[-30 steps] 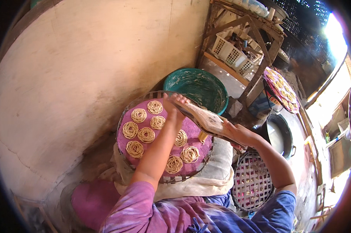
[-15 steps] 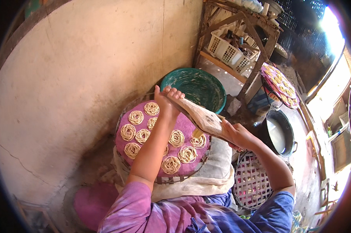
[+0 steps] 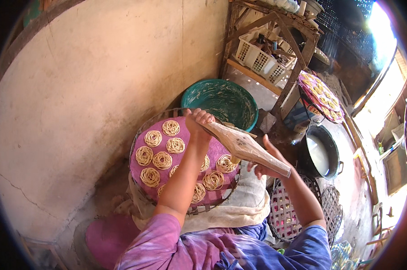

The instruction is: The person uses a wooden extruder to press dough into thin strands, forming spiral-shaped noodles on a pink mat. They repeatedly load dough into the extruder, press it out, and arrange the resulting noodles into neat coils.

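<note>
My left hand point(image 3: 200, 118) is wrapped round the far-left end of a long wooden tool point(image 3: 241, 145), broad and pale in the middle and tapering towards both ends. Its near-right end lies over my right hand point(image 3: 272, 158), whose thumb and fingers are spread apart. A small yellowish part point(image 3: 235, 159) shows beneath the tool. Below it, a round tray point(image 3: 192, 155) with a purple cloth carries several coiled nests of pale noodle-like strands point(image 3: 162, 160). My left forearm hides part of the tray and some nests.
Behind the tray stands a green basin point(image 3: 221, 101) with pale smears inside. To the right are a black pot point(image 3: 321, 153) of whitish liquid, woven trays point(image 3: 288, 204) and another nest-covered tray point(image 3: 321, 95). A white basket point(image 3: 262, 60) sits on a wooden rack; a wall point(image 3: 100, 81) borders the left.
My right hand has loosened from the wooden tool and its fingers have spread. The tool's near end has come into sight. The view has shifted slightly, and the tray appears further left.
</note>
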Demonstrator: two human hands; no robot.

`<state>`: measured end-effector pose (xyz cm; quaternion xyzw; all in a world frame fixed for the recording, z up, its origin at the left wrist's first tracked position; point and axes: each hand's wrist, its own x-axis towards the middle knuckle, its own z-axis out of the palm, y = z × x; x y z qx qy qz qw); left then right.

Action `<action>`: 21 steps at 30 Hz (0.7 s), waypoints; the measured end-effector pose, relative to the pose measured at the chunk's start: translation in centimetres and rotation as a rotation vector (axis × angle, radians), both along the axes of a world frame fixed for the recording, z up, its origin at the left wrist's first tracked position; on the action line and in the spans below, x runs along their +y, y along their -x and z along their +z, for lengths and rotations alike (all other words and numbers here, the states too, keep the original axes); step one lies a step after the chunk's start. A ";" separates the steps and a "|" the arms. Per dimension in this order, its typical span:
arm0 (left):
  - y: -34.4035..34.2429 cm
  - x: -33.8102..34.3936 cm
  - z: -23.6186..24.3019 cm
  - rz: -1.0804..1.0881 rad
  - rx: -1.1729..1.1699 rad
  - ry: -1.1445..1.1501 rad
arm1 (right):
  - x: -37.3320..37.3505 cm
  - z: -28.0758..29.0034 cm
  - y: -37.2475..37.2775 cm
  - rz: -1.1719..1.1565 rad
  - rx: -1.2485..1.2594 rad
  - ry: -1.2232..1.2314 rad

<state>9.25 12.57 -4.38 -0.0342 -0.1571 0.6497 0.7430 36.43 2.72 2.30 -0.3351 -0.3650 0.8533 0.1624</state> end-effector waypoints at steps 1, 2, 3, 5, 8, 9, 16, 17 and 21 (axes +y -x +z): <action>0.0 -0.1 -0.2 0.001 -0.020 0.012 | 0.0 -1.7 0.5 -0.044 0.137 0.007; 0.1 -0.3 -0.4 0.019 -0.032 0.030 | 0.4 -2.9 0.8 -0.045 0.164 0.044; 0.1 -0.3 -0.5 0.037 -0.045 0.047 | 0.7 -4.0 1.0 -0.048 0.187 0.084; 0.5 -0.3 -0.4 0.083 -0.058 0.037 | 1.4 -5.4 1.2 -0.012 0.107 0.074; 2.0 0.0 0.5 0.156 -0.035 -0.041 | 2.0 -5.8 1.4 0.032 -0.177 -0.087; 2.6 0.1 1.1 0.178 -0.007 -0.060 | 2.0 -5.7 1.6 0.082 -0.380 -0.339; 6.2 -2.5 10.2 0.117 0.091 -0.290 | 1.0 -3.1 5.3 0.067 -0.629 -1.403; 6.9 -3.2 11.8 0.128 0.157 -0.308 | 1.2 -1.6 5.1 0.099 -0.528 -1.020; 8.6 -6.5 17.7 0.377 0.522 -0.364 | 0.5 6.4 3.0 0.222 -0.152 -0.578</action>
